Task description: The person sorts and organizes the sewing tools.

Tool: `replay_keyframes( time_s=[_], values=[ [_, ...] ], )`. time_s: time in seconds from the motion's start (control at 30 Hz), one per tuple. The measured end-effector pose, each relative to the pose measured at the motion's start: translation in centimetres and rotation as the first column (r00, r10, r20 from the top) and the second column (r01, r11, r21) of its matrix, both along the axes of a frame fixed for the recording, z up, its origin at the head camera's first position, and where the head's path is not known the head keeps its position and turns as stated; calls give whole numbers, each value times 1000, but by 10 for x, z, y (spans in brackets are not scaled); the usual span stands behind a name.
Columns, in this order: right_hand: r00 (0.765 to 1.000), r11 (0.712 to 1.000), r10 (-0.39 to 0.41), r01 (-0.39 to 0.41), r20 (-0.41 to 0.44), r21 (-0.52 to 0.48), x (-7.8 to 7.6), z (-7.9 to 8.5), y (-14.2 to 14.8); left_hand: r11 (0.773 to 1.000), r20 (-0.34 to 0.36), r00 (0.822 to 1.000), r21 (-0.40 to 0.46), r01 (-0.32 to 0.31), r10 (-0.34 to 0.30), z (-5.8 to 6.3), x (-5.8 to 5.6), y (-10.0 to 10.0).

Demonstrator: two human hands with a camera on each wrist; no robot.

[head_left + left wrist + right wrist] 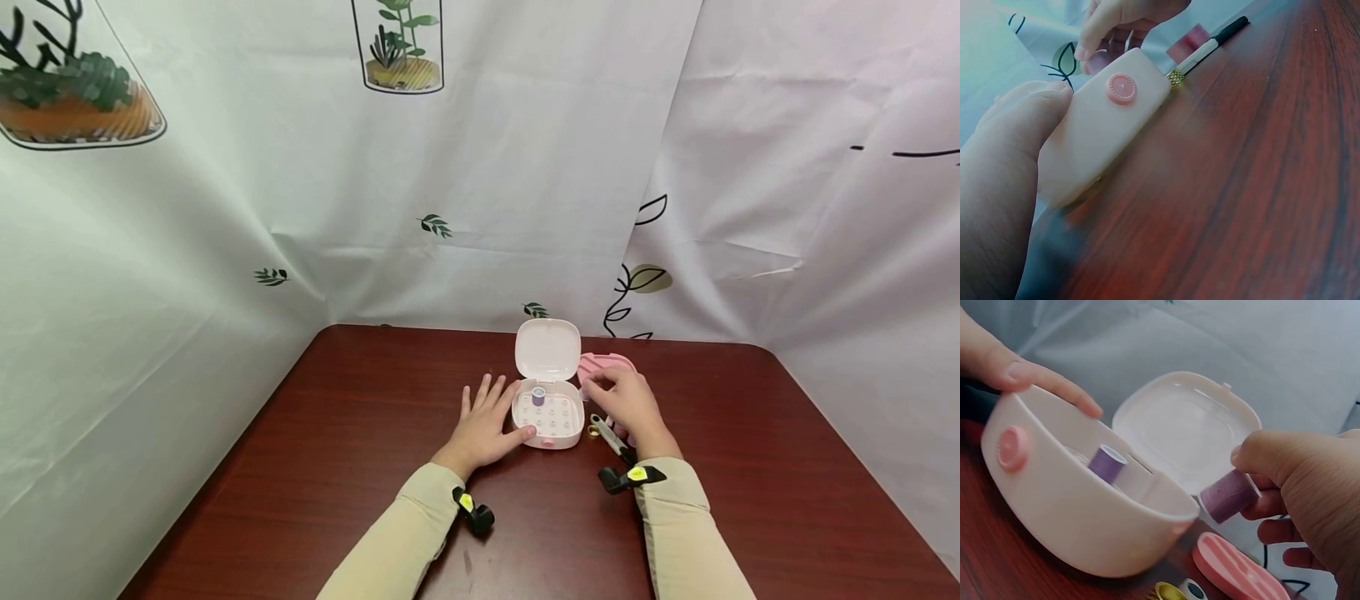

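A white sewing box (1085, 512) with a pink round button stands on the table, its lid (547, 350) tipped back. Inside, one purple thread spool (1108, 464) stands upright at the back left of the pegged base. My left hand (486, 427) rests along the box's left side with fingers spread straight and the thumb at the front rim. My right hand (628, 404), just right of the box, pinches a second purple thread spool (1229, 497) between thumb and fingers, close beside the rim in the right wrist view.
A pink grooved tray (600, 362) lies behind the right hand. Right of the box are a slim white tool with a black end (613, 438) and a small gold thimble-like piece (1175, 77). The brown table (360, 417) meets hanging patterned cloth at the back.
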State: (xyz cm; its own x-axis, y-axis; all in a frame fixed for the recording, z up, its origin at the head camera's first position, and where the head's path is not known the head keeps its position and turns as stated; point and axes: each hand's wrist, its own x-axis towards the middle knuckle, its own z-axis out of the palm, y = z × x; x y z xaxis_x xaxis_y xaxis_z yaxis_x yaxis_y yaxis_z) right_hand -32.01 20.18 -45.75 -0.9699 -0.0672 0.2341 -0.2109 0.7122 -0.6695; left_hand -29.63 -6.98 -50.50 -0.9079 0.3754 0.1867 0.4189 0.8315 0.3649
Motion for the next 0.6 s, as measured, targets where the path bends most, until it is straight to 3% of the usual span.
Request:
replay_keyframes(
  time_s=[0.17,0.3,0.47,0.6],
  values=[
    [992,999,16,-10,-126,42,-4,-1,-11,1000,-1,1000,5,2,-2,-1,0,0],
    [985,998,43,-35,-168,45,-5,-2,-19,1000,-1,1000,1,1,-1,-2,-1,0],
    [979,999,13,-2,-203,51,-3,-4,-31,1000,-1,1000,4,0,0,-3,-3,0],
    [966,992,21,12,-259,127,-5,-8,-39,1000,7,1000,-2,-2,2,-2,-2,0]
  ],
)
